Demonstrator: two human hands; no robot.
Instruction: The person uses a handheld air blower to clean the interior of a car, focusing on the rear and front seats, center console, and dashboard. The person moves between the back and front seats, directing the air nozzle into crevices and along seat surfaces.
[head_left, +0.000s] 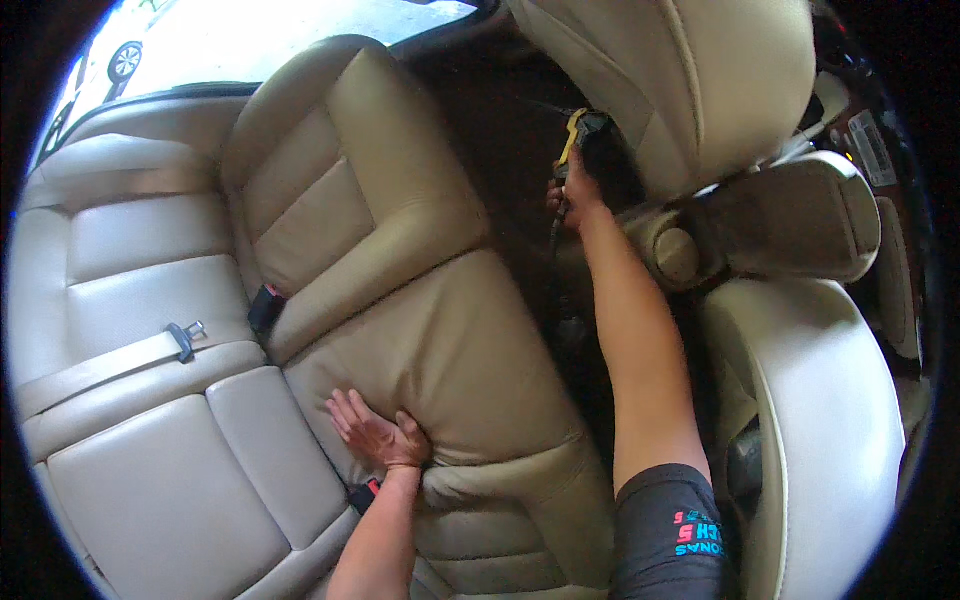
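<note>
My left hand rests flat on the beige rear seat cushion, which wrinkles around the palm. Nothing is in it. Beside that wrist is a seat belt buckle with a red button. My right hand reaches down into the dark footwell, gripping a yellow and black hand tool. A dark cord or hose runs from the tool's lower end towards the floor. Shadow hides the tool's far end, so its exact kind cannot be told.
Two front seats flank the centre console on the right. Another buckle stands at the backrest, near a belt tongue on its strap. Beyond the open side lies bright ground with a car wheel.
</note>
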